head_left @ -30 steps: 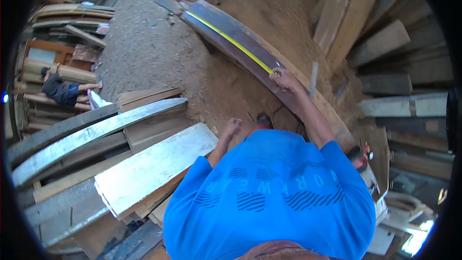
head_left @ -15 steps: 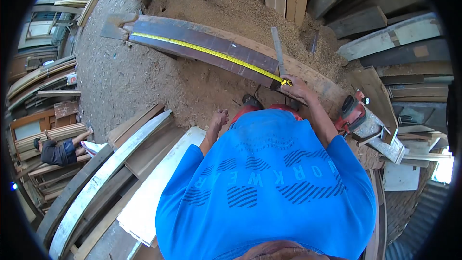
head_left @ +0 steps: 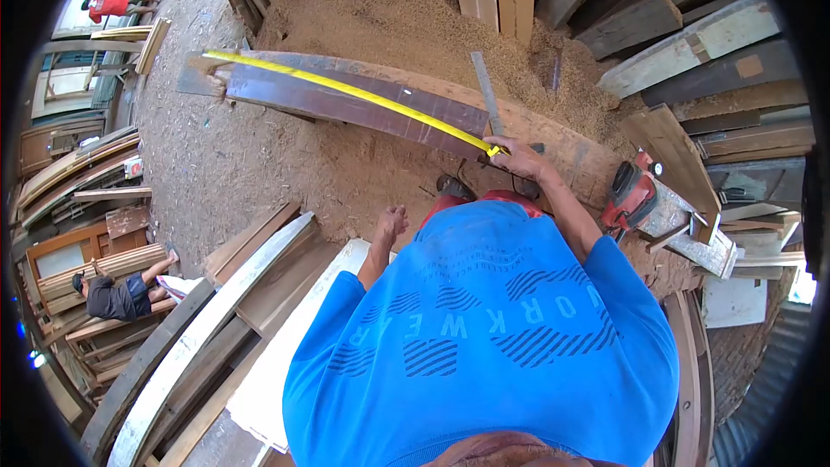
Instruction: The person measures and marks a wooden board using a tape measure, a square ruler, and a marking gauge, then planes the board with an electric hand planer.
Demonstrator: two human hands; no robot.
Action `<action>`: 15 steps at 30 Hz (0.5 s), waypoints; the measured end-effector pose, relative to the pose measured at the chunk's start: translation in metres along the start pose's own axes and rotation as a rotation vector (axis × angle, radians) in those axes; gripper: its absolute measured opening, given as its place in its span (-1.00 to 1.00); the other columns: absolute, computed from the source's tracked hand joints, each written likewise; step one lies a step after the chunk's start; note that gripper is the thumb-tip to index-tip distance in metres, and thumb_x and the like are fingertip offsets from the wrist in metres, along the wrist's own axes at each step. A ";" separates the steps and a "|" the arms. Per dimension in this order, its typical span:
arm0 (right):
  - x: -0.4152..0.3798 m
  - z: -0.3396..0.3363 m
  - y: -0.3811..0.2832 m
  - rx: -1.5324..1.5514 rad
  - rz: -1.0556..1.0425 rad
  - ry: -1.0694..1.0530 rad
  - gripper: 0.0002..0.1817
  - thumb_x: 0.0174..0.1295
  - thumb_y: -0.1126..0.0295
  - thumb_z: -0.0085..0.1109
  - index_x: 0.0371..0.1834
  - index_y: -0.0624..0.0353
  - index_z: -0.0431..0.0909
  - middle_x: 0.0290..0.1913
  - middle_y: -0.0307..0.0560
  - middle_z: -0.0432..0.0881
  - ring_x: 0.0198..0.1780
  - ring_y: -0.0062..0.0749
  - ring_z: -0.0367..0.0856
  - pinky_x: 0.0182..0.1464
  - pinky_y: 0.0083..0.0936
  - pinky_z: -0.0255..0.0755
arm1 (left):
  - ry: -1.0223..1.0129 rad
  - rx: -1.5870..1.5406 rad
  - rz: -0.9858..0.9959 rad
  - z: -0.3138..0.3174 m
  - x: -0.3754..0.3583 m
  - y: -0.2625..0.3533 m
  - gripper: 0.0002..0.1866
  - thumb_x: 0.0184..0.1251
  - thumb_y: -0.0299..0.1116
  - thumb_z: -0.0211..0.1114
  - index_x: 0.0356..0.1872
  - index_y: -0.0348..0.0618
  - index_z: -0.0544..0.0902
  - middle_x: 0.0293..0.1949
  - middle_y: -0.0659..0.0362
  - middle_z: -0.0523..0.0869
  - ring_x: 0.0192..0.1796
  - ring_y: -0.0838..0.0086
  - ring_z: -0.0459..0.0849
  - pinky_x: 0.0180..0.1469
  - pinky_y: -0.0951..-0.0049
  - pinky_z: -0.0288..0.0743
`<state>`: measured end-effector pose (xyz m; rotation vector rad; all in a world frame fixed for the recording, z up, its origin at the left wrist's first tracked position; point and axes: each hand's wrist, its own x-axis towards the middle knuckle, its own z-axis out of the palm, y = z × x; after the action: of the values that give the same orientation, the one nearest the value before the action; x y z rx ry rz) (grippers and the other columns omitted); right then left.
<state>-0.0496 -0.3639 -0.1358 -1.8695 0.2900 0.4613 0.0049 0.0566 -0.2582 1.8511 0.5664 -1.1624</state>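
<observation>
My right hand (head_left: 519, 158) is closed around the near end of a yellow tape measure (head_left: 346, 92), over a long dark-brown plank (head_left: 363, 118). From there the blade runs out leftward along the plank, its far tip near the plank's left end. A flat metal strip (head_left: 486, 91) lies crosswise on the wood beside my right hand, its lower end hidden by that hand. My left hand (head_left: 393, 221) hangs in front of my body, apart from the plank, with fingers curled; whether anything is inside them cannot be seen.
A red-and-black power tool (head_left: 631, 196) rests on a pale board (head_left: 692, 242) at right. Stacked planks (head_left: 692, 43) stand at upper right; curved boards (head_left: 199, 320) lie at lower left. Sawdust (head_left: 372, 9) covers the ground. Two people, one in red (head_left: 109, 4), are at left.
The tape's far tip has moved left and up to the plank's far edge. My right hand has shifted slightly left with its near end. My left hand stays curled in front of me.
</observation>
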 end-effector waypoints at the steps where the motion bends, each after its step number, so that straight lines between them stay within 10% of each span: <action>1: -0.003 0.000 0.004 0.021 0.016 0.017 -0.40 0.22 0.22 0.24 0.37 0.11 0.49 0.18 0.09 0.65 0.24 -0.17 0.57 0.34 -0.33 0.37 | 0.012 0.019 -0.025 0.000 -0.002 -0.005 -0.60 0.53 -0.09 0.18 0.09 -0.24 0.55 -0.24 0.16 0.68 -0.38 0.48 0.63 -0.38 0.44 0.56; 9: -0.027 -0.024 0.067 0.075 0.128 0.204 -0.52 0.16 0.34 0.31 0.19 0.10 0.55 -0.04 -0.18 0.62 0.01 -0.46 0.56 0.05 -0.42 0.48 | -0.053 -0.036 -0.044 0.001 0.013 -0.020 -0.65 0.53 -0.12 0.18 0.02 -0.23 0.54 -0.27 0.16 0.66 -0.40 0.49 0.62 -0.42 0.46 0.53; 15: -0.043 -0.049 0.106 -0.195 0.347 0.285 -0.36 0.12 0.19 0.40 0.28 0.13 0.47 0.02 0.05 0.63 0.04 -0.25 0.62 0.07 -0.34 0.53 | -0.029 -0.029 0.042 0.016 0.000 0.024 -0.64 0.53 -0.14 0.19 0.06 -0.24 0.52 -0.26 0.17 0.64 -0.40 0.52 0.60 -0.44 0.49 0.50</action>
<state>-0.1236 -0.4466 -0.1920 -2.0849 0.7931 0.4684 0.0144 0.0299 -0.2516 1.8110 0.5233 -1.1458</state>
